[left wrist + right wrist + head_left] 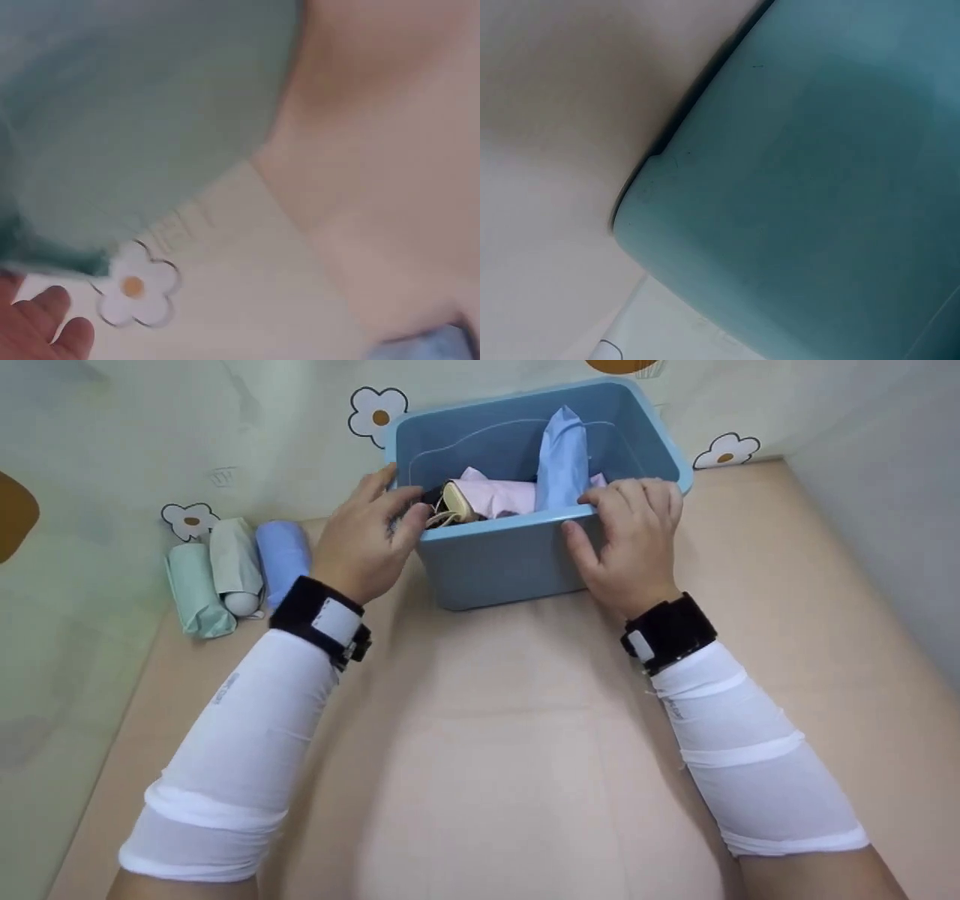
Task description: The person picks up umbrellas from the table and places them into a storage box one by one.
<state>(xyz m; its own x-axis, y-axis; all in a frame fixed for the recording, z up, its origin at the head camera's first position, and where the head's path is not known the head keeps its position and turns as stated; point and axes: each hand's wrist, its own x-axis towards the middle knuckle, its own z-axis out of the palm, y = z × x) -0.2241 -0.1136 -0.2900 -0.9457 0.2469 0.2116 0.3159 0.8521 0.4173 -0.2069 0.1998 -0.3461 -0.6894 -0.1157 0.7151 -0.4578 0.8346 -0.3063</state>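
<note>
A blue plastic storage bin (pixel 510 559) stands at the back of the table, its near side facing me. My left hand (pixel 367 529) holds the bin's left front corner, fingers and thumb at the rim; in the left wrist view some fingertips (pixel 75 337) show beside the rim. With its fingers over the front rim and thumb against the outer wall, my right hand (pixel 637 544) grips the bin near its right front corner. Inside lie a pink folded umbrella (pixel 502 497) with a cream end and cord, and a blue folded umbrella (pixel 564 461) leaning upright. The right wrist view shows mostly bin wall (pixel 780 187).
Left of the bin, a mint green folded umbrella (pixel 196 589), a pale grey one (pixel 236 555) with a rounded end, and a blue one (pixel 283 555) lie side by side. Behind is a flower-patterned wall covering (pixel 292 435). A peach cloth (pixel 480 750) covers the table.
</note>
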